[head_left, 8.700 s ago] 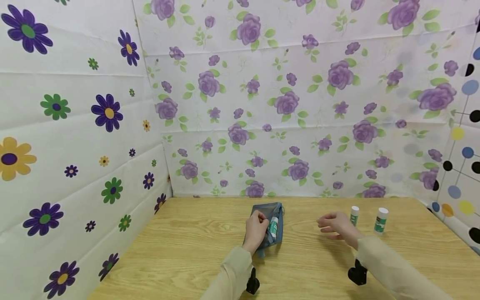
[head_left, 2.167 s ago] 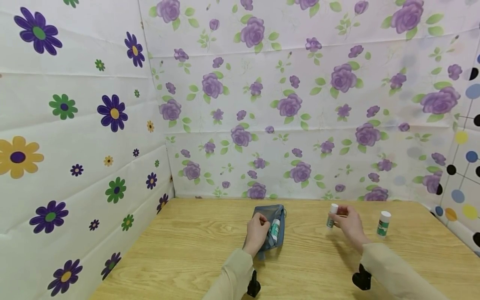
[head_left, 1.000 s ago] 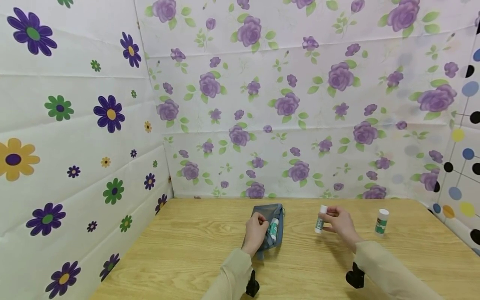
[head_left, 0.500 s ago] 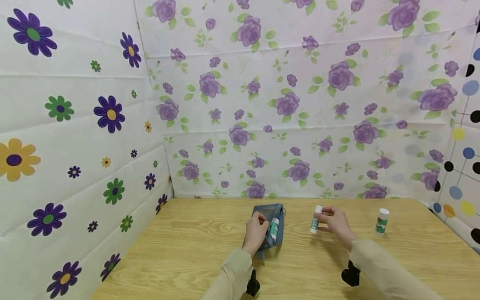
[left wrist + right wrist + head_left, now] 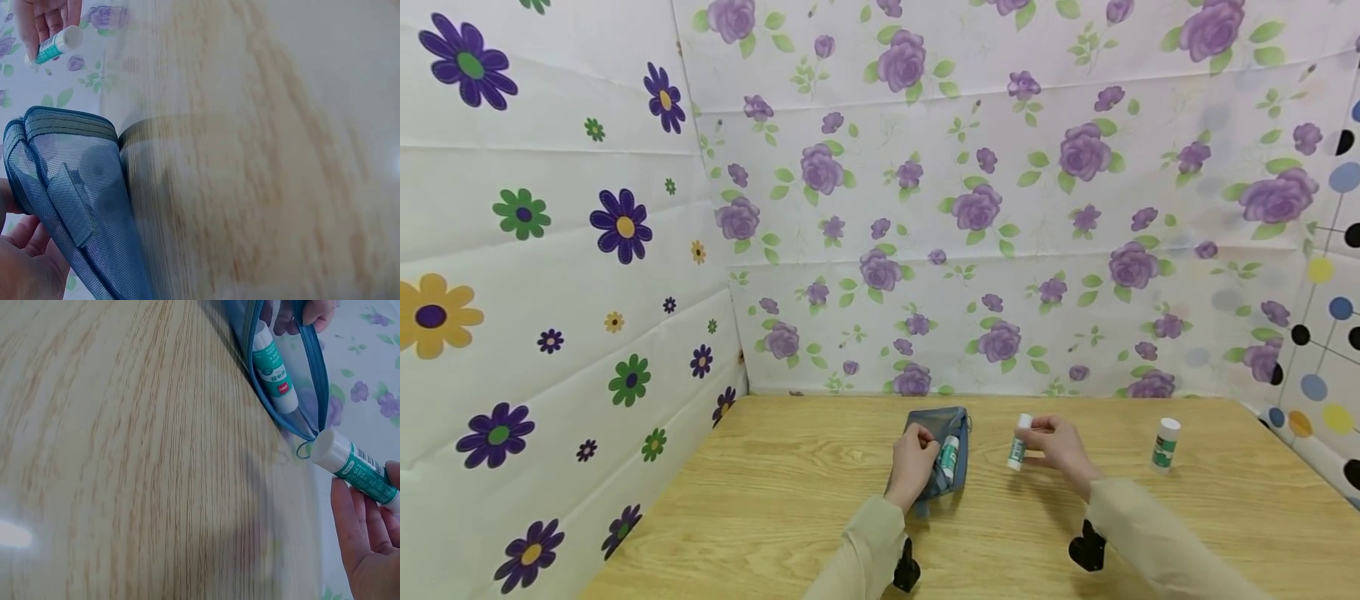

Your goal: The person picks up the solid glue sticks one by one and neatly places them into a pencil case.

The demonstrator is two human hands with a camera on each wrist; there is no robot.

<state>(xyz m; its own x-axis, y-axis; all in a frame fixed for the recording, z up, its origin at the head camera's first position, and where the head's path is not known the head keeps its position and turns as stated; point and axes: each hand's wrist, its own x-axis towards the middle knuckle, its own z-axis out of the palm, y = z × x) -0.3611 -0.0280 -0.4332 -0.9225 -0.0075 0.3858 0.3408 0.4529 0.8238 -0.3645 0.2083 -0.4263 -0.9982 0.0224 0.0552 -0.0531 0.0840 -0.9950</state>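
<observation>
A blue mesh zipper pouch point(image 5: 937, 415) lies unzipped near the middle of the table, and my left hand point(image 5: 912, 468) pinches its edge. Inside the pouch mouth shows one glue stick point(image 5: 274, 374), white-capped with a green label. To the right of the pouch, my right hand point(image 5: 1060, 450) holds a second glue stick point(image 5: 1018, 442) between thumb and fingers, slightly tilted above the table. The right wrist view shows this held glue stick point(image 5: 362, 470) close to the pouch's zipper end. In the left wrist view the pouch point(image 5: 87, 187) hides part of my left hand's fingers.
A thicker glue stick point(image 5: 1165, 445) stands upright at the right of the wooden table point(image 5: 775, 500). Flower-print sheets point(image 5: 970, 208) rise behind and at the left, and a dotted sheet point(image 5: 1330, 350) at the right.
My right hand took the slimmer glue stick from beside the thicker one and has carried it left towards the pouch. The left hand keeps its hold on the pouch.
</observation>
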